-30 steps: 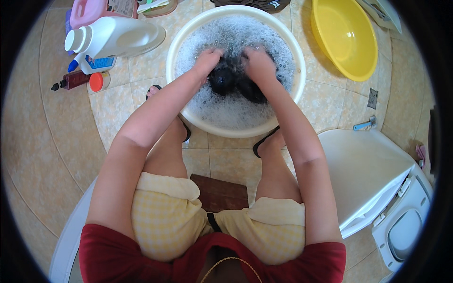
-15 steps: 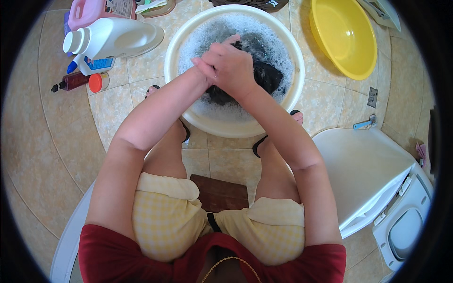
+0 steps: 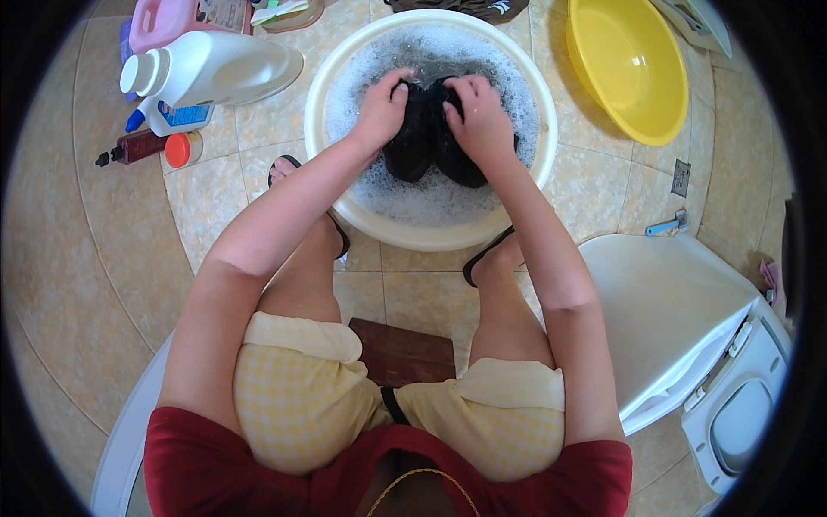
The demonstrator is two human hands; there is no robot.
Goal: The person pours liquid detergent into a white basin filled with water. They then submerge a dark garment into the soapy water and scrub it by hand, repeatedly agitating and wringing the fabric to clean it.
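A white round basin (image 3: pixel 312 129) of foamy water (image 3: pixel 444 202) stands on the floor between my feet. In it is a wet black cloth (image 3: pixel 409 151), bunched into two rounded lumps; its exact kind cannot be made out. My left hand (image 3: pixel 383 110) is closed on the left lump, fingertips curled over its far end. My right hand (image 3: pixel 481 121) grips the right lump, thumb on its near side and fingers over the top. The lower part of the cloth rests in the suds.
A yellow basin (image 3: pixel 633 73) leans at the far right. At the far left stand a white jug (image 3: pixel 228 69), a pink jug (image 3: pixel 164 21), a spray bottle and a red-lidded jar (image 3: pixel 179 150). A white toilet (image 3: pixel 663 302) is at right. A blue-handled razor (image 3: pixel 663 227) lies on it.
My hands, overlapping over the basin before, have moved apart to either side of the cloth. The black cloth is now lifted partly out of the water and gathered in both hands.
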